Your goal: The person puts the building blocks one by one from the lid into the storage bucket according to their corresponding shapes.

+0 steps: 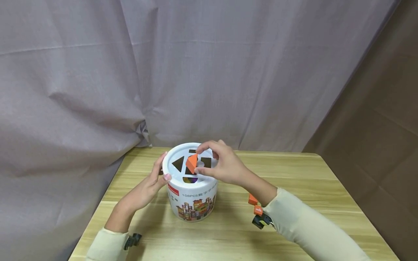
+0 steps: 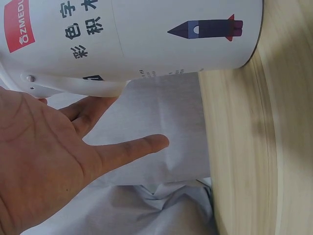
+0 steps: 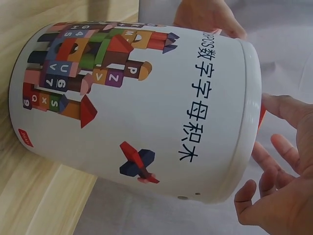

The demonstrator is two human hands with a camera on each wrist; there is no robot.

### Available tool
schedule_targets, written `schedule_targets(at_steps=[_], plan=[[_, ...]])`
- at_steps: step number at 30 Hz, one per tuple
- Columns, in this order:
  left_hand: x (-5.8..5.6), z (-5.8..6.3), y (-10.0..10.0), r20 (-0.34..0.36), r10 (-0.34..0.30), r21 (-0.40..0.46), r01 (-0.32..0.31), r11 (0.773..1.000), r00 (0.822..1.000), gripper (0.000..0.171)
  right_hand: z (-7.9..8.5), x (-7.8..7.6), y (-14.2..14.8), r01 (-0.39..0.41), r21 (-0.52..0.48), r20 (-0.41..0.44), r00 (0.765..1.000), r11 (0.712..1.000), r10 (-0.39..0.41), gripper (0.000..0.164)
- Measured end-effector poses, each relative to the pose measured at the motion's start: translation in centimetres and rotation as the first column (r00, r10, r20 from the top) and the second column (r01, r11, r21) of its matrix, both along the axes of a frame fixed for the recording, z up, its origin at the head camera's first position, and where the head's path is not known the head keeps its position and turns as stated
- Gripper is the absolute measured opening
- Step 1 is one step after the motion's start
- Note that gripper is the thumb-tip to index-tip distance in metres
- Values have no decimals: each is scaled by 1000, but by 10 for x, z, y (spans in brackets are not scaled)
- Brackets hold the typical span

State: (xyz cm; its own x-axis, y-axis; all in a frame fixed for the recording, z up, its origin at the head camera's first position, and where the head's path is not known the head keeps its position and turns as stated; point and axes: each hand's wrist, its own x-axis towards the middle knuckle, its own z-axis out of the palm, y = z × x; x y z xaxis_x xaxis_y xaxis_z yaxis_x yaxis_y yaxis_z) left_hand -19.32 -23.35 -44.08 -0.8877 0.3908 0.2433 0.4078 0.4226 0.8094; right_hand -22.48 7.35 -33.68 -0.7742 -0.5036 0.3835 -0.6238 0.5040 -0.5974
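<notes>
A white bucket (image 1: 175, 207) with printed toy-brick pictures stands upright on the table. Its white lid (image 1: 176, 177) has several shaped holes, one triangular. With the thumb over the rim and fingers along the side, my left hand (image 1: 148, 189) holds the bucket at its left; one finger sticks out straight in the left wrist view. Above the lid's middle, my right hand (image 1: 228, 165) pinches an orange wedge-like block (image 1: 192, 162) between thumb and forefinger. In the right wrist view only a sliver of the orange block (image 3: 262, 113) shows past the lid's edge.
Two more orange blocks, one (image 1: 253, 199) behind the other (image 1: 258, 210), lie on the wooden table (image 1: 313, 203) beside my right forearm, partly covered by it. Grey curtain (image 1: 209, 79) hangs behind the table and along its left side.
</notes>
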Motion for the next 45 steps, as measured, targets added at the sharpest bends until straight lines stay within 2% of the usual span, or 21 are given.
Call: schedule_targets(at_steps=[11,21,35,45], plan=[[-3,0,4,15,-17,12,17,1000,1000,75,4,-4,-13,23,21,20,1000,1000,-24,47],[-2,-1,4,11,-14,9,14,1000,1000,74,3,-6,-28,46,50,73,996,998,-50,47],[-2,-2,7,15,-22,23,21,999,1000,74,1,-10,-39,86,93,103,990,992,-95,48],[-3,-1,10,19,-25,27,25,999,999,75,-2,-10,-40,86,123,84,992,989,-97,46]])
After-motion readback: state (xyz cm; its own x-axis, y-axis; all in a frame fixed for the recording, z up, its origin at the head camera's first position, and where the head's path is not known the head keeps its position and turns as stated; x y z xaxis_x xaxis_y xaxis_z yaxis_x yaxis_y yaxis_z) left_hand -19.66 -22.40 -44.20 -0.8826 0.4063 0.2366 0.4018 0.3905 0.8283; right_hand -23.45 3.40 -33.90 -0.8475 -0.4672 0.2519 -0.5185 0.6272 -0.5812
